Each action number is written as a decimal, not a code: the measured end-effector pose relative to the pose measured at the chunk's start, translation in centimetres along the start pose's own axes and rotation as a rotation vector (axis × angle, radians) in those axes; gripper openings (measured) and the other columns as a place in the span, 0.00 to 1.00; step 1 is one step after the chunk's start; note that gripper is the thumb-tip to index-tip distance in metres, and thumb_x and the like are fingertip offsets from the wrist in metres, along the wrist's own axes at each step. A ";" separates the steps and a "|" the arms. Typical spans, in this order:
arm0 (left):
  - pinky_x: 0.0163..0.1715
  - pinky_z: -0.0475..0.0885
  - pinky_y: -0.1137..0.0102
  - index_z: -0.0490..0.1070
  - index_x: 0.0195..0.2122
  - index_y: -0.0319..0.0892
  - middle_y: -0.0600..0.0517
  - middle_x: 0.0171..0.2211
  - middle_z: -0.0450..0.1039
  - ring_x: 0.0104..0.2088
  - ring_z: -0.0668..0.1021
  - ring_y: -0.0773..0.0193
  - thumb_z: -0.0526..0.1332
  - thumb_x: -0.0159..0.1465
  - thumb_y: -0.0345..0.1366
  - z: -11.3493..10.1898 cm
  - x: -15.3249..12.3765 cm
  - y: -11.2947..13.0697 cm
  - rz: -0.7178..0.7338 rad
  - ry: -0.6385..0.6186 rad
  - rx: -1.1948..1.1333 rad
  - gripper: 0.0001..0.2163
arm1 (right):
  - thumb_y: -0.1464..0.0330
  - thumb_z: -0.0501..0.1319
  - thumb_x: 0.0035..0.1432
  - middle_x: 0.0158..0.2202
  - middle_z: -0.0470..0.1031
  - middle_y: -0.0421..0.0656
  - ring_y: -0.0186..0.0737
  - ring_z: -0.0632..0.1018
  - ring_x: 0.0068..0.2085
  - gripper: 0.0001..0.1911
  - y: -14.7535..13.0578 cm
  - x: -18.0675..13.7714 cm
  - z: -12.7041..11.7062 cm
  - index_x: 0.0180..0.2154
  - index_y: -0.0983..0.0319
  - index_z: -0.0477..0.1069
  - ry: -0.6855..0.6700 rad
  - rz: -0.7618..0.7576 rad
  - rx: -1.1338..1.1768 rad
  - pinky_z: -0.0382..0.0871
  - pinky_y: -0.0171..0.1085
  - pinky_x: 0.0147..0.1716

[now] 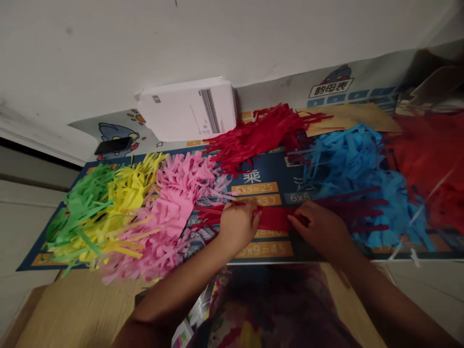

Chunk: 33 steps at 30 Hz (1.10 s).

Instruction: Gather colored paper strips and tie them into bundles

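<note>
Fingers of both hands pinch dark red paper over mat sums "5×5=25" and "5×9=45".

Both bare forearms came up from the bottom edge of the frame and met near its centre. The left hand lay knuckles up, fingers curled and pressed down, and the right hand faced it just beside, its fingertips pinched flat.

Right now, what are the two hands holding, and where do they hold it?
Both hands press on a dark red fringed paper strip: the left hand and the right hand grip its uncut middle band, fringes spreading to both sides.
</note>
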<state>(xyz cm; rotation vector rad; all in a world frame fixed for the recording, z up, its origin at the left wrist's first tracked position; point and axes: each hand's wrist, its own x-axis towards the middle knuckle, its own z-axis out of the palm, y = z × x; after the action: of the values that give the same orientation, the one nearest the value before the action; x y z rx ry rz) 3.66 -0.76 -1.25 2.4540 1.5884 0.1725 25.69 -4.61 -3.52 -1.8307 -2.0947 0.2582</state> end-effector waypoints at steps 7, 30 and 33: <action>0.37 0.67 0.62 0.78 0.38 0.42 0.49 0.29 0.81 0.31 0.81 0.56 0.60 0.68 0.40 -0.2 0.3 -0.2 -0.007 -0.026 -0.014 0.09 | 0.61 0.57 0.62 0.26 0.72 0.40 0.36 0.72 0.26 0.16 0.1 0.0 -0.1 0.24 0.58 0.70 -0.026 0.063 0.063 0.56 0.37 0.25; 0.62 0.54 0.47 0.75 0.46 0.42 0.47 0.46 0.78 0.45 0.76 0.55 0.56 0.68 0.33 -2.4 -1.1 0.0 0.647 -0.069 0.251 0.10 | 0.71 0.57 0.63 0.51 0.77 0.53 0.53 0.77 0.48 0.15 0.1 -1.8 -4.3 0.50 0.62 0.73 0.089 -0.281 -0.161 0.62 0.48 0.46; 0.64 0.52 0.45 0.75 0.46 0.40 0.45 0.45 0.78 0.44 0.77 0.53 0.59 0.65 0.35 -2.9 -0.8 0.5 0.628 -0.091 0.265 0.11 | 0.75 0.57 0.59 0.48 0.79 0.51 0.49 0.78 0.46 0.17 -0.8 -2.0 -3.4 0.49 0.64 0.73 -0.013 -0.543 -0.120 0.59 0.48 0.49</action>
<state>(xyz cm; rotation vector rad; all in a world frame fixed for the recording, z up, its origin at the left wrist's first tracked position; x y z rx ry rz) 3.16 -1.34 1.73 3.0423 0.7993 -0.0604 26.38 -6.97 -0.39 -1.2442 -2.5587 0.0042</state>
